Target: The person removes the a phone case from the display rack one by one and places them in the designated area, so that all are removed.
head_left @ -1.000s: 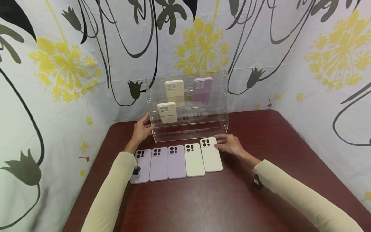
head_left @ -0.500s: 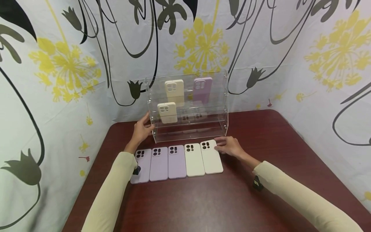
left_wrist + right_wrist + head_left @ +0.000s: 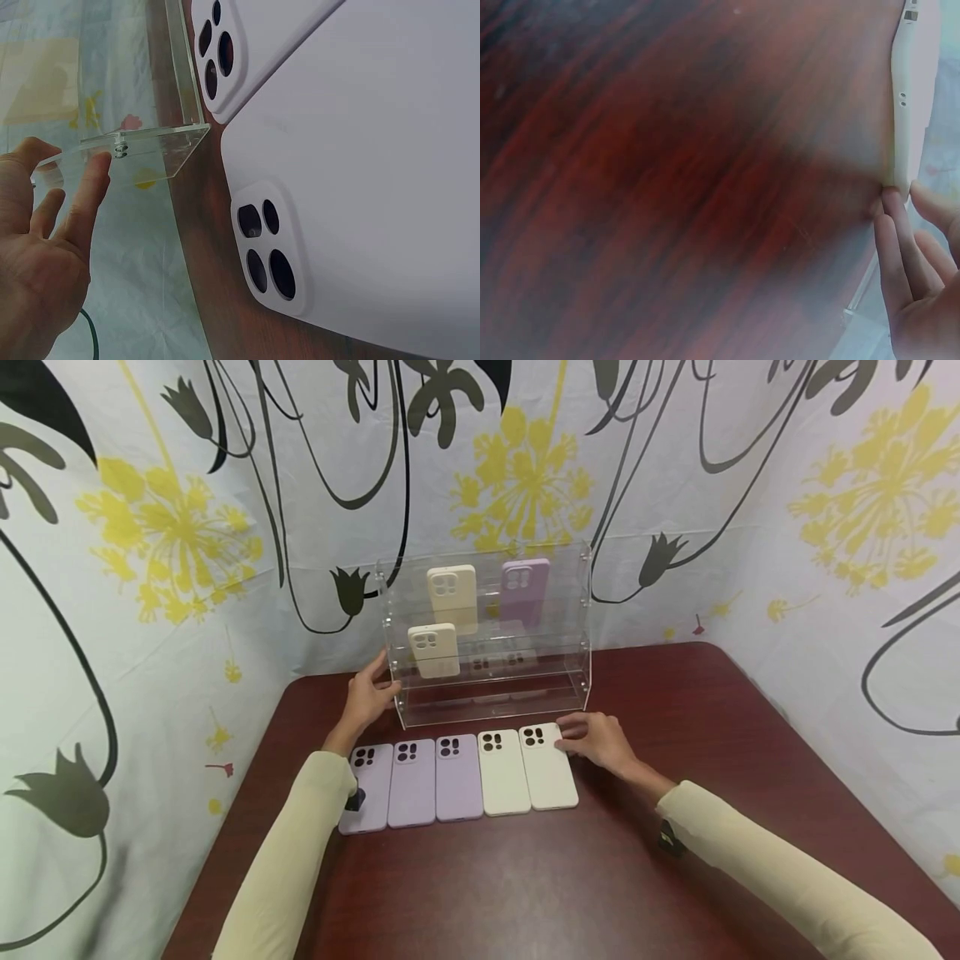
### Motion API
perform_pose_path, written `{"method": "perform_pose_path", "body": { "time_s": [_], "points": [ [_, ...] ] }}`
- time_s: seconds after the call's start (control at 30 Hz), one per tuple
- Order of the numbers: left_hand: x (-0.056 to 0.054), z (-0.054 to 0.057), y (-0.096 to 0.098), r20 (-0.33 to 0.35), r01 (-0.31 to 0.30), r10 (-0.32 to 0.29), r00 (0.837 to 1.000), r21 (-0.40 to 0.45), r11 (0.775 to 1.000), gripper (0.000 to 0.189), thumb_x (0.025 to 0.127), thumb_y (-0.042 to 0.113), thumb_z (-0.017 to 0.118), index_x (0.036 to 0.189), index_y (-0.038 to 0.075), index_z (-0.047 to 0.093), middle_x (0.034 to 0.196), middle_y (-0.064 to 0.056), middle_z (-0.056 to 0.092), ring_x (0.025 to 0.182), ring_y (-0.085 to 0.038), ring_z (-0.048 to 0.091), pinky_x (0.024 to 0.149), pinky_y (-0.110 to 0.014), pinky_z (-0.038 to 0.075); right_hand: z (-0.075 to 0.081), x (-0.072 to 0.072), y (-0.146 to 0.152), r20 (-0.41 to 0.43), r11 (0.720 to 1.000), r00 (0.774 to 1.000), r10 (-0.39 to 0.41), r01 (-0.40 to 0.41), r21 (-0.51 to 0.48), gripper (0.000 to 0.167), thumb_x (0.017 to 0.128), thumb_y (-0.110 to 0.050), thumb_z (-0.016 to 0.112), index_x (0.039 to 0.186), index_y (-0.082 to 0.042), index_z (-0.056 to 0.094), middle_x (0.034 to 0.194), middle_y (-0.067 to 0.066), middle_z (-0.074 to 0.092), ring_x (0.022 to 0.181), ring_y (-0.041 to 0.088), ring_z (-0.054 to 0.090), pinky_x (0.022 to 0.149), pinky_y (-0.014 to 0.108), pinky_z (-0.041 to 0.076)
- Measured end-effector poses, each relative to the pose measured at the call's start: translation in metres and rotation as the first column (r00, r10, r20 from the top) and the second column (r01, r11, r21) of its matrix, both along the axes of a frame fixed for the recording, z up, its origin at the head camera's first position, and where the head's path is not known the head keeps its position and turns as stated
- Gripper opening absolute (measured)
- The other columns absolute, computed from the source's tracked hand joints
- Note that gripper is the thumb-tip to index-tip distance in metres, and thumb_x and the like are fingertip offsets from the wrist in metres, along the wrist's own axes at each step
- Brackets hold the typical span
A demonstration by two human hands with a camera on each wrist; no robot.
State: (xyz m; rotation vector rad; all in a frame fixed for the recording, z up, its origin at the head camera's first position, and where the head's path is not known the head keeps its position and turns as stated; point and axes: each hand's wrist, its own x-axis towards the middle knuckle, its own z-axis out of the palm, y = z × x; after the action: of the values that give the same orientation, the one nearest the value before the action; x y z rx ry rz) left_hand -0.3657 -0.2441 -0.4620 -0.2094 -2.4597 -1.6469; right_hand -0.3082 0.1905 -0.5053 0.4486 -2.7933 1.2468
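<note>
My right hand [image 3: 596, 739] pinches the upper right corner of a white phone case [image 3: 551, 777], the rightmost in a row lying on the table. In the right wrist view, thumb and fingers meet at the end of this case [image 3: 904, 127], seen edge-on. Beside it lie another white phone case [image 3: 505, 781] and several lilac phone cases [image 3: 411, 789]. My left hand [image 3: 363, 702] touches the left side of a clear acrylic display stand [image 3: 487, 714]. Its fingers [image 3: 91, 187] look spread and fairly straight against the clear side panel in the left wrist view.
On the stand's tiers lean two cream phone cases [image 3: 453, 602] and a purple one [image 3: 525, 593]. A flower-patterned cloth [image 3: 300, 485] hangs behind the dark red table [image 3: 480, 885]. My left sleeve overlaps the leftmost lilac case [image 3: 371, 806].
The rightmost white case has slid slightly towards me and level with its neighbour, my right hand moving with it. My left hand stays at the stand.
</note>
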Motion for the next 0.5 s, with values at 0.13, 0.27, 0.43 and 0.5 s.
{"method": "perform_pose_path", "body": {
  "time_s": [0.13, 0.27, 0.43, 0.5],
  "points": [
    [0.0, 0.0, 0.0, -0.001, 0.002, -0.002, 1.0, 0.0, 1.0, 0.08, 0.099, -0.001, 0.065, 0.164, 0.031, 0.032, 0.162, -0.016, 0.041, 0.124, -0.04, 0.064, 0.074, -0.033, 0.067, -0.001, 0.0, 0.0, -0.06, 0.999, 0.998, -0.002, 0.005, 0.044, 0.042, 0.084, -0.019, 0.089, 0.123, -0.006, 0.076, 0.094, 0.007, 0.08, 0.069, 0.013, 0.076, 0.062, 0.032, 0.064],
    [-0.001, -0.001, -0.001, -0.005, 0.006, -0.006, 1.0, 0.001, 1.0, 0.08, 0.099, -0.001, 0.065, 0.164, 0.032, 0.032, 0.162, -0.015, 0.04, 0.124, -0.04, 0.064, 0.073, -0.029, 0.066, 0.001, -0.002, -0.001, -0.112, 0.996, 0.994, -0.007, 0.017, 0.087, 0.042, 0.083, -0.022, 0.09, 0.121, -0.009, 0.078, 0.093, 0.002, 0.081, 0.077, 0.015, 0.077, 0.068, 0.036, 0.064],
    [0.0, -0.001, -0.001, -0.006, 0.005, -0.005, 1.0, 0.003, 1.0, 0.08, 0.099, -0.002, 0.065, 0.164, 0.031, 0.032, 0.163, -0.014, 0.04, 0.124, -0.04, 0.064, 0.075, -0.034, 0.067, 0.006, -0.009, -0.005, -0.158, 0.995, 0.987, -0.002, 0.017, 0.099, 0.039, 0.084, -0.023, 0.089, 0.12, -0.011, 0.078, 0.092, -0.001, 0.081, 0.082, 0.017, 0.078, 0.066, 0.033, 0.061],
    [0.001, 0.0, 0.0, -0.003, 0.005, -0.005, 1.0, 0.007, 1.0, 0.08, 0.099, -0.003, 0.065, 0.164, 0.03, 0.032, 0.163, -0.014, 0.04, 0.125, -0.04, 0.064, 0.078, -0.039, 0.067, 0.01, -0.013, -0.007, -0.164, 0.996, 0.986, 0.006, 0.009, 0.092, 0.039, 0.085, -0.024, 0.089, 0.12, -0.01, 0.078, 0.092, 0.0, 0.081, 0.08, 0.017, 0.078, 0.063, 0.031, 0.059]
  ]
}}
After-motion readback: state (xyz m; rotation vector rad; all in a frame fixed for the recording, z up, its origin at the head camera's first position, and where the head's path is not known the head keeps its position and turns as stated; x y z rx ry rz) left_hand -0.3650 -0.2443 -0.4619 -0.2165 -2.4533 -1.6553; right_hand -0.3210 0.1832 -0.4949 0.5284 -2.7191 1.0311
